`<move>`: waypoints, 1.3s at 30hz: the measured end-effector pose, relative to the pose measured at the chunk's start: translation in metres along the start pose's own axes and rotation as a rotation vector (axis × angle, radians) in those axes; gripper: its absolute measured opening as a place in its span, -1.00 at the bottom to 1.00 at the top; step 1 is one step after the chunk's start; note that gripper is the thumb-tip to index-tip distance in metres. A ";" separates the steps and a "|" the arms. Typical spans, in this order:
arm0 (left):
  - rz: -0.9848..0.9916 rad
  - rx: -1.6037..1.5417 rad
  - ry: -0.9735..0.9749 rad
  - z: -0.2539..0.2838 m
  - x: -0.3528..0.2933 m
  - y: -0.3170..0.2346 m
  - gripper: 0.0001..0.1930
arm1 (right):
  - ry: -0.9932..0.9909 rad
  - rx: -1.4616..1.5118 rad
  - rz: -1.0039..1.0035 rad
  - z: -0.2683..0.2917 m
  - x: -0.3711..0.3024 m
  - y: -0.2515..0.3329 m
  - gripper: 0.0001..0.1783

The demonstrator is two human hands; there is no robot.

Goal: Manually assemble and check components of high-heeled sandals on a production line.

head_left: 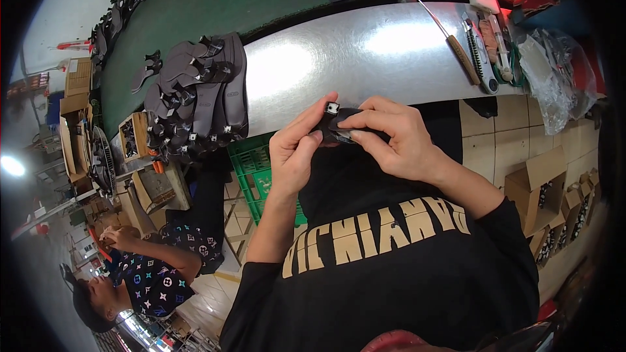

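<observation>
In front of my chest, by the near edge of the metal tabletop, both hands hold a black sandal strap with a small square black-and-white piece on it. My left hand pinches one side between thumb and fingers. The fingers of my right hand are closed on the other side, and they cover much of the strap. Left of the hands lies a heap of dark sandals, several with black straps and shiny fittings.
A wooden-handled awl and a utility knife lie at the right, near a clear plastic bag. Beyond runs a green conveyor belt carrying soles. A green crate stands below; a co-worker is at lower left.
</observation>
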State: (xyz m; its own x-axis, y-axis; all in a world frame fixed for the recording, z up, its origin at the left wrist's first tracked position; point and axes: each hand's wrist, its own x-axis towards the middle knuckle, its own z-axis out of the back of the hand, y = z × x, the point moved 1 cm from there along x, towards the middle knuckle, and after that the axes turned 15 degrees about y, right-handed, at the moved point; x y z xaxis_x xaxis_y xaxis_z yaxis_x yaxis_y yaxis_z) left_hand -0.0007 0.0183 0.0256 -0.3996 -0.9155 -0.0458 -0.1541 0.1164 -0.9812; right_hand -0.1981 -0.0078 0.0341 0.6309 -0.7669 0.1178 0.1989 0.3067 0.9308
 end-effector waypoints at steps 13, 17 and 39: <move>0.026 -0.027 -0.095 -0.010 0.004 -0.004 -0.50 | -0.076 -0.361 0.148 -0.003 0.003 0.001 -0.83; 0.046 0.004 -0.127 -0.010 0.003 -0.002 -0.52 | -0.024 -0.439 0.196 -0.002 0.005 -0.003 -0.81; 0.200 -0.128 -0.137 0.003 0.016 0.001 -0.58 | 0.090 -0.002 -0.010 -0.007 0.001 -0.021 -0.75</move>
State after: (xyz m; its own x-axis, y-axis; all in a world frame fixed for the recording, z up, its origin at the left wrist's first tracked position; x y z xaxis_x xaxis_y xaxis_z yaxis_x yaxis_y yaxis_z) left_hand -0.0048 0.0025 0.0230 -0.3087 -0.9120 -0.2702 -0.2010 0.3402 -0.9186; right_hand -0.1964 -0.0113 0.0122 0.6936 -0.7162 0.0766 0.2070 0.3001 0.9312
